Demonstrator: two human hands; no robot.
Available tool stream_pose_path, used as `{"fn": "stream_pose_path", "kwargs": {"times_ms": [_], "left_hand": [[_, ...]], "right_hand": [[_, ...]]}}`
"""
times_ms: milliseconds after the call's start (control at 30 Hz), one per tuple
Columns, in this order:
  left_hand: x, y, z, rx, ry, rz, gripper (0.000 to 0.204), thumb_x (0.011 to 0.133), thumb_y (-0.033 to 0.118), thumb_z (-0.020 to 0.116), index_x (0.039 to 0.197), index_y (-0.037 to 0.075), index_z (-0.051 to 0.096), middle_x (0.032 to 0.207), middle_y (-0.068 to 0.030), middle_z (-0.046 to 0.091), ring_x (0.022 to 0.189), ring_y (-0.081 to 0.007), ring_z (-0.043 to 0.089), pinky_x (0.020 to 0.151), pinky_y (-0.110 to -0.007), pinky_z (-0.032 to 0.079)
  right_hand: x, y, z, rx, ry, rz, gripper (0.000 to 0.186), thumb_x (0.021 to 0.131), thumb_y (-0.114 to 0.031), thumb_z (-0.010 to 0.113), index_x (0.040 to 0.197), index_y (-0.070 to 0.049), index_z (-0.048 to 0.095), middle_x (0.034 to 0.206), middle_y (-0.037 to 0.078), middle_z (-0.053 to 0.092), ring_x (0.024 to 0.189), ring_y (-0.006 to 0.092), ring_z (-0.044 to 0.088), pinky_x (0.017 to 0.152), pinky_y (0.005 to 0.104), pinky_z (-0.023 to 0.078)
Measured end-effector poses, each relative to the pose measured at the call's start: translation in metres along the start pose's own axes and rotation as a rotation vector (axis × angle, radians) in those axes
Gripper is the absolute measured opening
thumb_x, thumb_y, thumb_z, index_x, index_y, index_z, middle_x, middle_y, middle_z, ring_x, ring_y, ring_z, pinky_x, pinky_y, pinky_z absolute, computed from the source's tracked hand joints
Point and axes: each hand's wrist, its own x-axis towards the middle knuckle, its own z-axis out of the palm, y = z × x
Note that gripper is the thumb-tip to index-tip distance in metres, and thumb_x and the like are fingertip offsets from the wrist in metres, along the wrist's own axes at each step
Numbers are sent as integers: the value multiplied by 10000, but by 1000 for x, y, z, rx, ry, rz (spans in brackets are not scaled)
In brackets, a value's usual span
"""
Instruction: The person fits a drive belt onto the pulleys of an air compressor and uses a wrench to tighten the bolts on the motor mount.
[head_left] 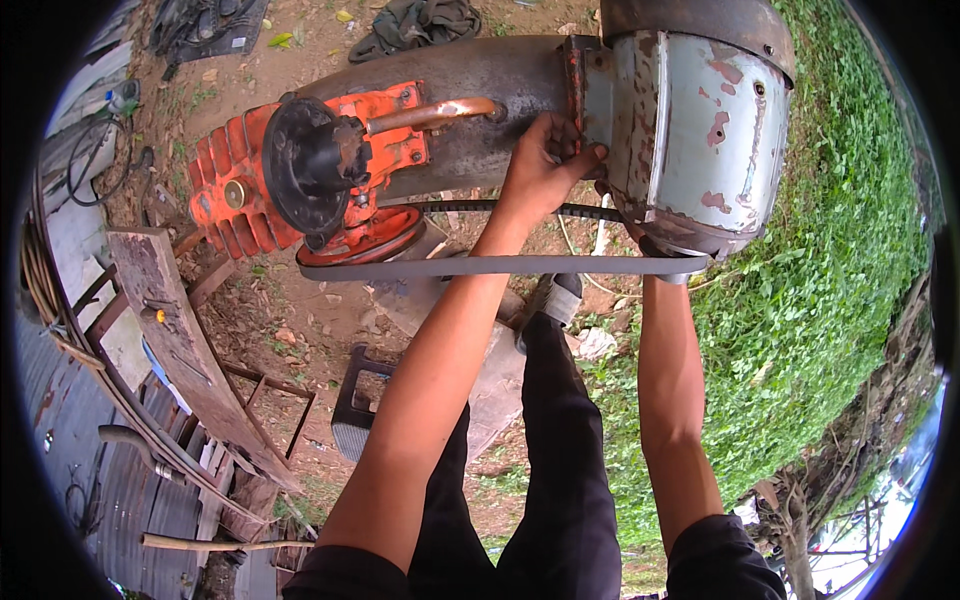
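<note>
- Where the pipe meets the grey housing, the flange is gripped by the left hand, steadying it.
- Right hand is hidden behind the belt; grip cannot be told.

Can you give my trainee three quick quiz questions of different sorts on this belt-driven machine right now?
1. True or false: the left hand rests on the grey housing.
2. Which part is orange: (a) the pump body, (b) the drive belt, (c) the grass?
3. Where is the right hand?

Key: 1 true, at the housing's left edge. 2 a. 3 hidden under the housing; only the right forearm shows.
</note>
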Motion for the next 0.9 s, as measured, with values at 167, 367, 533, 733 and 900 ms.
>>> {"fn": "stream_pose_path", "kwargs": {"times_ms": [167, 367, 533, 733, 900], "left_hand": [[-2, -1, -1, 22, 18, -10, 301, 791, 76, 802, 886, 44, 518, 783, 15, 486, 717, -75, 457, 622, -230, 445], [-1, -6, -4, 88, -8, 6, 231, 830, 55, 745, 919, 37, 532, 816, -9, 557, 750, -86, 538, 640, -231, 462], [-1, -5, -1, 121, -3, 26, 238, 827, 74, 757, 893, 32, 532, 783, -5, 565, 721, -74, 536, 634, -223, 457], [-6, -2, -8, 228, 66, 74, 240, 832, 89, 757, 852, 32, 525, 753, 5, 547, 697, -64, 501, 613, -228, 434], [-4, -1, -3, 199, 28, 79, 246, 834, 118, 763, 831, 34, 532, 742, 11, 533, 700, -63, 486, 612, -231, 412]], "right_hand": [[-2, 16, 13, -101, -45, -99, 294, 898, -135, 665, 1148, -49, 537, 1064, 56, 574, 895, 176, 533, 747, 334, 453], [7, 64, 34, -381, -66, -309, 255, 891, -113, 667, 1112, -44, 561, 1015, 53, 595, 834, 170, 551, 692, 323, 466], [8, 87, 25, -483, -42, -373, 222, 886, -95, 669, 1082, -40, 582, 974, 50, 613, 784, 166, 567, 647, 314, 477], [-22, 33, 81, -131, -159, -436, 129, 849, 3, 693, 932, -39, 604, 850, 30, 619, 652, 109, 537, 525, 271, 454], [-9, 78, 52, -819, 106, -492, 289, 883, -286, 604, 1156, -200, 644, 1093, 51, 648, 925, 232, 630, 731, 433, 502]]}}
